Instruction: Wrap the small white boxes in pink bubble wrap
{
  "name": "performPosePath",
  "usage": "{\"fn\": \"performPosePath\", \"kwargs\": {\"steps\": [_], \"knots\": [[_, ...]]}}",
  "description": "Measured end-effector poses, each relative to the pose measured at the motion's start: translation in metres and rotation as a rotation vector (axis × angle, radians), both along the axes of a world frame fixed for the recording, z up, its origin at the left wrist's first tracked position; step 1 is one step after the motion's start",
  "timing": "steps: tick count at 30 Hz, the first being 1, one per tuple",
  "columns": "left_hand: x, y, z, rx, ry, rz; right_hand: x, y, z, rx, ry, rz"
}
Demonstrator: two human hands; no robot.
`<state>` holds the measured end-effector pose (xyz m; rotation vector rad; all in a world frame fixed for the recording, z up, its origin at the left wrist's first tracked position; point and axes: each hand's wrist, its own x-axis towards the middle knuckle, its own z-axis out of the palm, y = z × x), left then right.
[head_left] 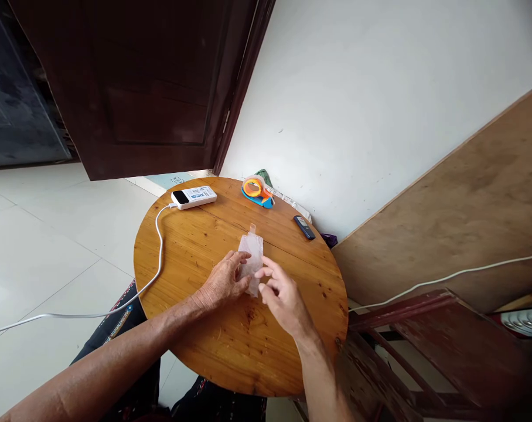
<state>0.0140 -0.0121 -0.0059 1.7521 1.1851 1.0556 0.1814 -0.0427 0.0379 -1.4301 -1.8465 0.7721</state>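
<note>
A whitish, translucent flat packet (251,249), which looks like thin plastic or paper, lies on the round wooden table (191,246). A short clear strip (252,228), resembling tape, sticks out from its far end. My left hand (227,279) rests at the packet's left side, thumb and fingers apart, with fingertips over its edge. At the right side is my right hand (284,298), its fingers loosely bent and spread, fingertips close to the packet's edge. I cannot tell whether they touch it.
An orange and blue tape dispenser (258,191) stands at the table's far edge. A white power bank (194,197) with a white cable (160,246) lies far left, and a dark remote-like device (304,227) far right. A wooden chair (442,346) stands right of the table.
</note>
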Motion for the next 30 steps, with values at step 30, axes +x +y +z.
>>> {"fn": "performPosePath", "kwargs": {"steps": [30], "knots": [[-0.002, -0.008, 0.005, 0.481, 0.342, -0.036, 0.027, 0.045, -0.019, -0.325, 0.320, -0.300]]}}
